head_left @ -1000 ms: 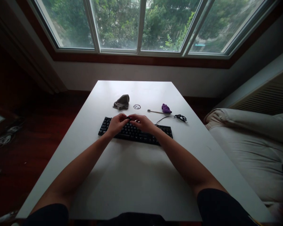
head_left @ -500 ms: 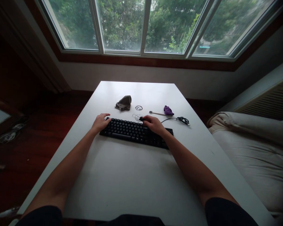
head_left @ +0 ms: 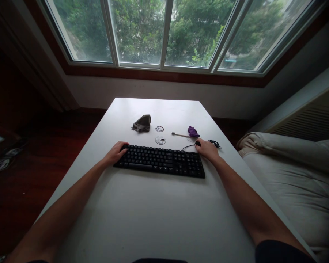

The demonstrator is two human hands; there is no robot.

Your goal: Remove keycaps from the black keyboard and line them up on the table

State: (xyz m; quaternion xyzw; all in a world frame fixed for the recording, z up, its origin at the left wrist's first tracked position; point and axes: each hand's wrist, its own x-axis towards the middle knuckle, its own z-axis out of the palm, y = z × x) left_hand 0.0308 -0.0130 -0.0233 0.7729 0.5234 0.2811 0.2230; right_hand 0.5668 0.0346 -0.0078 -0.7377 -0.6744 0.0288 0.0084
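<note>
A black keyboard (head_left: 160,160) lies across the white table (head_left: 153,215). My left hand (head_left: 116,153) rests at the keyboard's left end, fingers curled over its far corner. My right hand (head_left: 208,149) sits at the keyboard's far right corner, fingers closed. A small dark thing shows at its fingertips, where the black cable (head_left: 215,143) starts; I cannot make out what it is. A small clear round piece (head_left: 160,140) lies just behind the keyboard.
Behind the keyboard lie a crumpled grey cloth (head_left: 142,123), a small round ring (head_left: 159,128) and a thin stick next to a purple thing (head_left: 193,131). A pale cushioned seat (head_left: 290,168) stands close to the table's right edge. Windows fill the far wall.
Both hands have moved apart from the keyboard's middle to its two ends. The clear round piece now lies alone on the table behind the keyboard.
</note>
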